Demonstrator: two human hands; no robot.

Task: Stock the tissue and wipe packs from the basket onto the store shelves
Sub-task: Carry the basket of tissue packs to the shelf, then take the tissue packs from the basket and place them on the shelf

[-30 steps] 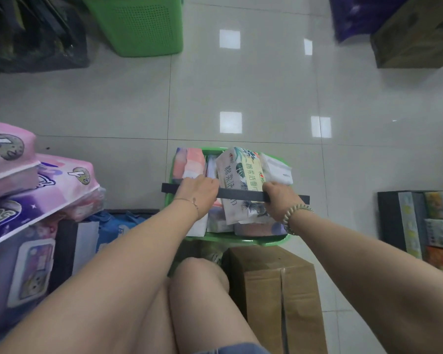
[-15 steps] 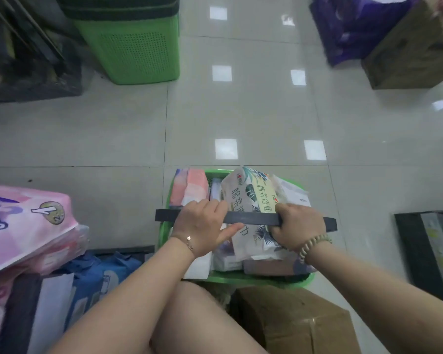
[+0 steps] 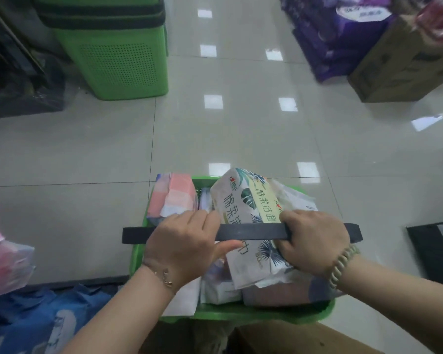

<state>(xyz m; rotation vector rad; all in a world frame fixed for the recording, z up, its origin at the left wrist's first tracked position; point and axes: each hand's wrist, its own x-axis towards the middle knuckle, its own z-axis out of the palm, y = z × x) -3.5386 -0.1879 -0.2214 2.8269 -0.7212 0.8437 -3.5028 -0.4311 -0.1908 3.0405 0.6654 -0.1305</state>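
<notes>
Basket floor hidden under packs; cardboard box cut off by bottom edge

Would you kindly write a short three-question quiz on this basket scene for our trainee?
1. True or false: the left hand and right hand both grip the black handle of the green basket.
2. What shows between the hands? A leaf-print pack; B bottle; C tin.
3. Fill in: the beaded bracelet is on the ___ wrist.
Key: 1 true; 2 A; 3 right.
</notes>
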